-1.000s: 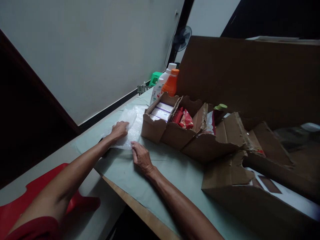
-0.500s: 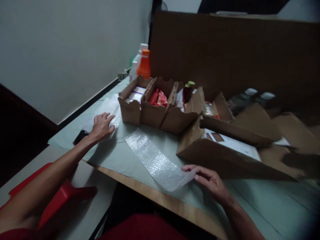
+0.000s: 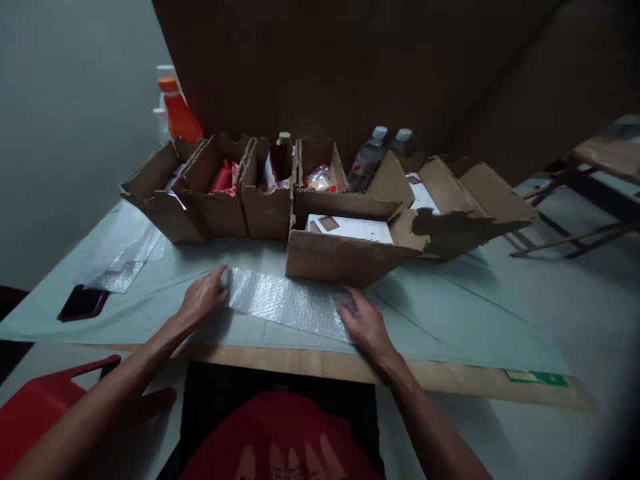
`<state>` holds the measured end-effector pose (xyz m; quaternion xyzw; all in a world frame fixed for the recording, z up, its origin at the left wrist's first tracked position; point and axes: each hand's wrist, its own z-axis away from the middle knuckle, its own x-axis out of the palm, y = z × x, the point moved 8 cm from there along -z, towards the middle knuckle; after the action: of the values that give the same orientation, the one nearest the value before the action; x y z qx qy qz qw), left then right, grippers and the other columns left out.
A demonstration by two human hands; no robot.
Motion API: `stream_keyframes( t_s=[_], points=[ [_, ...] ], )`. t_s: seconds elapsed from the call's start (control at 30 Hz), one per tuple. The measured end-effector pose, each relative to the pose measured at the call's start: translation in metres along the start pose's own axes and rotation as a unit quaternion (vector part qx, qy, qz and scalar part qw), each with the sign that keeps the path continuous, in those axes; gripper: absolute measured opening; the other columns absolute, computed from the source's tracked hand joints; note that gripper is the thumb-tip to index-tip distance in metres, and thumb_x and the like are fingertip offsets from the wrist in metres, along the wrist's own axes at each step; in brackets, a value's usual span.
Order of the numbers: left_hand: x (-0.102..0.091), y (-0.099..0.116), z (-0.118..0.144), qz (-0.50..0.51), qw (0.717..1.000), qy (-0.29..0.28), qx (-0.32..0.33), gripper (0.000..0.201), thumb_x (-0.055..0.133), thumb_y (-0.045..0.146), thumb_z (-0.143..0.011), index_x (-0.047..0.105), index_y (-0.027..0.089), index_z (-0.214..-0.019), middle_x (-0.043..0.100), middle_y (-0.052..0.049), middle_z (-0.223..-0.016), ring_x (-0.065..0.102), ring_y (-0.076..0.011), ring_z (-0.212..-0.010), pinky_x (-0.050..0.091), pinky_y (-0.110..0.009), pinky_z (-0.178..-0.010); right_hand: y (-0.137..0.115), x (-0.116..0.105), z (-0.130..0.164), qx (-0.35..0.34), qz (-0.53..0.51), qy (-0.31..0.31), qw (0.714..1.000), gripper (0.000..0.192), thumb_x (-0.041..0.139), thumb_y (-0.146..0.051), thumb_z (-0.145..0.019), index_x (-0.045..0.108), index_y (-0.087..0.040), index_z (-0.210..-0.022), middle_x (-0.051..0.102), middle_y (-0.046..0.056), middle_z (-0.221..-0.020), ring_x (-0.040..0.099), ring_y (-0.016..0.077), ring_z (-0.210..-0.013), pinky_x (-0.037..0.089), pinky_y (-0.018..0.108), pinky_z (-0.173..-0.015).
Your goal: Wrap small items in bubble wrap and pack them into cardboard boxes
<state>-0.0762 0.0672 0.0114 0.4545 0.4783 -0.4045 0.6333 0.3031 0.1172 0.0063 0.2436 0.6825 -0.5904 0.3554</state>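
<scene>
A strip of bubble wrap (image 3: 285,300) lies across the table near its front edge, stretched between both my hands. My left hand (image 3: 204,293) is closed on the strip's left end, fingertips pinching its edge. At the opposite end my right hand (image 3: 367,325) grips the wrap, thumb on the near side. Just behind the strip stands a cardboard bin (image 3: 345,257) that holds a white box (image 3: 350,228) with brown squares. More bubble wrap (image 3: 125,247) is piled at the left of the table, beside a dark phone (image 3: 83,302).
Several cardboard bins (image 3: 267,213) with packets line the back. An orange bottle (image 3: 181,117) stands behind them at left, clear plastic bottles (image 3: 367,160) at centre right. A tall cardboard panel (image 3: 325,67) rises behind. A red plastic stool (image 3: 45,407) sits at lower left.
My left hand has left the bubble wrap pile and taken the strip's left end. The strip now lies more level between both hands. The view has turned right.
</scene>
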Motion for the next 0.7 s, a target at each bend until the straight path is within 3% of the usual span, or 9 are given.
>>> stream_keyframes(
  t_s=[0.13,0.2,0.33,0.43,0.5,0.6,0.7],
  points=[
    [0.009,0.018,0.03,-0.004,0.999,-0.046,0.016,0.067,0.05,0.026,-0.085,0.038,0.019,-0.151,0.074,-0.005,-0.088,0.07,-0.025,-0.083,0.046,-0.032,-0.07,0.013,-0.015,-0.002,-0.013,0.032,0.02,0.999,0.046,0.057,-0.033,-0.086,0.065,-0.023,-0.13,0.077,0.01,-0.114,0.073,0.0294,-0.094,0.056,0.042,-0.084],
    [0.011,0.019,0.039,0.004,0.999,-0.042,0.017,0.066,0.052,0.033,-0.087,0.04,0.017,-0.15,0.072,-0.006,-0.089,0.069,-0.0262,-0.084,0.047,-0.033,-0.07,0.025,-0.03,0.0,-0.02,0.055,0.04,0.997,0.045,0.059,-0.036,-0.084,0.068,-0.021,-0.126,0.076,0.012,-0.116,0.071,0.0327,-0.102,0.055,0.047,-0.089],
    [-0.003,0.032,0.03,0.115,0.99,0.056,0.058,0.06,0.052,0.047,-0.089,0.048,0.018,-0.142,0.069,-0.01,-0.105,0.067,-0.0244,-0.084,0.051,-0.036,-0.073,0.044,-0.068,0.003,-0.024,0.049,0.126,0.991,0.041,0.058,-0.044,-0.087,0.069,-0.019,-0.117,0.074,0.014,-0.114,0.07,0.0315,-0.099,0.053,0.05,-0.091],
    [-0.017,0.069,0.007,0.206,0.964,0.105,0.131,0.06,0.057,0.045,-0.087,0.048,0.022,-0.143,0.064,-0.012,-0.123,0.065,-0.0261,-0.102,0.053,-0.039,-0.083,0.051,-0.083,-0.008,-0.026,-0.013,0.144,0.989,0.052,0.061,-0.049,-0.085,0.063,-0.018,-0.127,0.071,0.016,-0.12,0.069,0.03,-0.1,0.055,0.045,-0.085],
    [-0.021,0.101,-0.01,0.239,0.95,0.122,0.16,0.065,0.06,0.039,-0.084,0.046,0.022,-0.145,0.06,-0.014,-0.132,0.06,-0.0288,-0.115,0.051,-0.043,-0.094,0.049,-0.082,-0.024,-0.038,-0.06,0.121,0.99,0.061,0.066,-0.052,-0.079,0.059,-0.019,-0.13,0.069,0.016,-0.124,0.068,0.0312,-0.105,0.055,0.044,-0.083],
    [-0.016,0.138,-0.027,0.256,0.946,0.117,0.162,0.064,0.062,0.031,-0.081,0.048,0.022,-0.142,0.065,-0.011,-0.122,0.061,-0.0296,-0.111,0.049,-0.046,-0.097,0.039,-0.069,-0.045,-0.05,-0.107,0.06,0.991,0.057,0.069,-0.053,-0.075,0.063,-0.018,-0.12,0.072,0.015,-0.115,0.068,0.0302,-0.099,0.055,0.04,-0.079],
    [-0.008,0.145,-0.025,0.262,0.948,0.104,0.146,0.051,0.06,0.03,-0.082,0.054,0.023,-0.132,0.069,-0.007,-0.103,0.064,-0.0269,-0.093,0.052,-0.042,-0.086,0.03,-0.055,-0.054,-0.032,-0.124,0.037,0.991,0.046,0.065,-0.05,-0.079,0.064,-0.017,-0.112,0.074,0.013,-0.104,0.068,0.0264,-0.086,0.054,0.037,-0.074]
  ],
)
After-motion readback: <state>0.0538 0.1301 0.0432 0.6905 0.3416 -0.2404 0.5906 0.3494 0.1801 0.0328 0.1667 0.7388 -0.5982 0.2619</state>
